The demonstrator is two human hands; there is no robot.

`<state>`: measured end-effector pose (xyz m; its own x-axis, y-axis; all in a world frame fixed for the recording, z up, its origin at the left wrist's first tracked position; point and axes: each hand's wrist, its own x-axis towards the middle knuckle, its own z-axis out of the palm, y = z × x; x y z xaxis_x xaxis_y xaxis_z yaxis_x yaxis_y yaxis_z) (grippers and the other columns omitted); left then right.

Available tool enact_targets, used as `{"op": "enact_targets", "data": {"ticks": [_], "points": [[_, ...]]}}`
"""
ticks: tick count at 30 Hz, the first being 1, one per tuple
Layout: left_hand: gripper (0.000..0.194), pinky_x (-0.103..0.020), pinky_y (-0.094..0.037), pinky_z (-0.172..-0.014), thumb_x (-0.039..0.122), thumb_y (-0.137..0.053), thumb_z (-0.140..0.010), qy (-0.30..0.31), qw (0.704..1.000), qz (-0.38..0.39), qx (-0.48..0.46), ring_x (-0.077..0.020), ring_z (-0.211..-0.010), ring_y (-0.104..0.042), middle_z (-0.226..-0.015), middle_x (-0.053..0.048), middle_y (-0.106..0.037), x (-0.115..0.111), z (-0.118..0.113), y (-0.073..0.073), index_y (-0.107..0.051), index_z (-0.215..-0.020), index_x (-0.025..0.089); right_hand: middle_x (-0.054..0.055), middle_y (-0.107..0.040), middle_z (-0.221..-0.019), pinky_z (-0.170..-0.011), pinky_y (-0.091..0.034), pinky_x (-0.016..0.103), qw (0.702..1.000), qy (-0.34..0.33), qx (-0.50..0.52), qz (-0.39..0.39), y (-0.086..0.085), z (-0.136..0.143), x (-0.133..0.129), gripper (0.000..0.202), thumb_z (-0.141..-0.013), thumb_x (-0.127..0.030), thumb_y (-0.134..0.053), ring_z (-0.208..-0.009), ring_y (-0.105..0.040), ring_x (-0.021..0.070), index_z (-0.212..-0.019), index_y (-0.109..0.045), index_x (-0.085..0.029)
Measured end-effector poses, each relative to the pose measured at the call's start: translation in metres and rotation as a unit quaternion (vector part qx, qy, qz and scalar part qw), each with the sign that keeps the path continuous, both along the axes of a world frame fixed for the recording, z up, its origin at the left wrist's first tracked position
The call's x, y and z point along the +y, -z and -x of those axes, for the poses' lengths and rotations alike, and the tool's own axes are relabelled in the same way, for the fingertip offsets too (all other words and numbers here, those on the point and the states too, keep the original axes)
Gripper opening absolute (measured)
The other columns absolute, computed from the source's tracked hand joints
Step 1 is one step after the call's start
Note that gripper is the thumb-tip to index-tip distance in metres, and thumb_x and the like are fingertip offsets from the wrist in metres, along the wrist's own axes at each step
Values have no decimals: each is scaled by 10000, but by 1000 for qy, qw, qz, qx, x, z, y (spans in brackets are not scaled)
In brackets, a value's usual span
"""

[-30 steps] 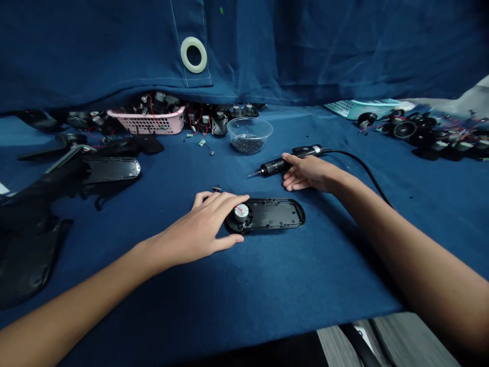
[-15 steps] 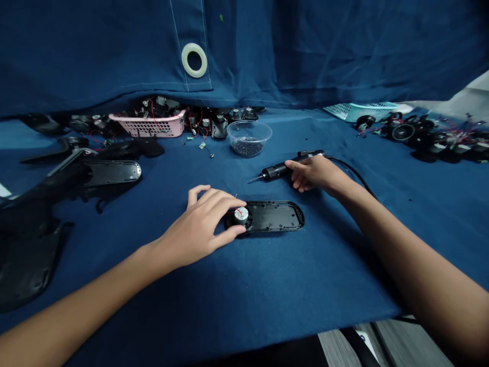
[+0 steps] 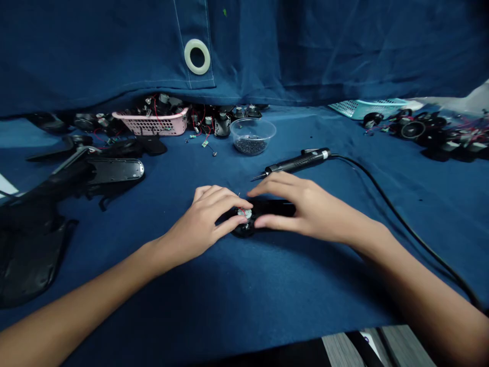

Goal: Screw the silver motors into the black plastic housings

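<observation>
A long black plastic housing (image 3: pixel 263 208) lies flat on the blue cloth, partly covered by my hands. At its left end sits a round silver motor (image 3: pixel 244 213) with a red wire. The thumb and fingers of my left hand (image 3: pixel 208 216) are closed around that motor. My right hand (image 3: pixel 298 204) reaches over the housing from the right, thumb and fingers apart, with its fingertips near the motor. Just behind my right hand, a black electric screwdriver (image 3: pixel 298 163) rests on the cloth, its tip pointing left.
Behind is a clear bowl (image 3: pixel 252 137) of small dark screws. A pink basket (image 3: pixel 153 124) of parts stands back left, a teal basket (image 3: pixel 367 108) back right beside wired motor parts (image 3: pixel 439 130). Black housings (image 3: pixel 114 171) lie at left. The screwdriver's cable (image 3: pixel 401 219) runs down the right side.
My right hand has let go of the screwdriver and moved left and nearer, over the housing. My left hand stays at the motor.
</observation>
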<state>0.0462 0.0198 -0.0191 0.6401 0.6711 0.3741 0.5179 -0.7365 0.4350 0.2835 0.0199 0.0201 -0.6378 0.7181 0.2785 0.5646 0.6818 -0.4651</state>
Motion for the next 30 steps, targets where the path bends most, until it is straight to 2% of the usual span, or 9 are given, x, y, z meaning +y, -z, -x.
{"op": "enact_targets", "data": {"ticks": [2,4,11,17,26,30], "points": [[159,-340,-325,-975,310,-548,-968,0,1000,7,-2,-171,-1060,-572,-1097,3,-673,0,0,-1,-608,-1100,245,85,-622,-1205,-990,-464,391,999,-21,-44,1,4,4,-5,546,-824,-561,-649,-1139,-574,251,-1255,-603,-230],[137,-332,-323,-968,284,-563,-959,-1,1000,10,-3,-160,-1035,-578,-1076,13,-671,-1,-1,-1,-604,-1082,240,92,-589,-1242,-994,-467,389,997,-20,-68,3,8,3,-4,590,-825,-596,-624,-1145,-568,249,-1279,-577,-223],[120,-329,-312,-965,254,-580,-937,-4,1000,5,8,-148,-986,-589,-1035,27,-671,0,-2,-2,-602,-1053,235,88,-598,-1159,-842,-516,355,994,-2,-109,13,11,2,-3,531,-853,-572,-601,-978,-625,227,-1240,-573,-209],[134,-360,-291,-1006,283,-582,-928,6,999,-3,31,-165,-998,-588,-1048,19,-674,4,-1,-7,-609,-1051,240,95,-609,-1120,-769,-521,338,991,1,-132,-5,8,4,-5,512,-852,-538,-617,-934,-638,231,-1220,-590,-184],[130,-346,-309,-980,266,-597,-921,12,1000,-1,25,-147,-984,-582,-1036,34,-668,5,-1,-6,-595,-1049,242,85,-611,-1146,-810,-512,338,993,1,-118,16,7,1,-4,537,-854,-540,-620,-970,-634,221,-1258,-583,-187],[121,-334,-340,-957,243,-582,-922,16,1000,20,-4,-146,-979,-576,-1029,28,-660,2,-2,-3,-589,-1043,234,71,-631,-1167,-896,-503,342,997,-2,-24,72,8,-1,1,541,-839,-553,-636,-1028,-624,213,-1248,-599,-201]]}}
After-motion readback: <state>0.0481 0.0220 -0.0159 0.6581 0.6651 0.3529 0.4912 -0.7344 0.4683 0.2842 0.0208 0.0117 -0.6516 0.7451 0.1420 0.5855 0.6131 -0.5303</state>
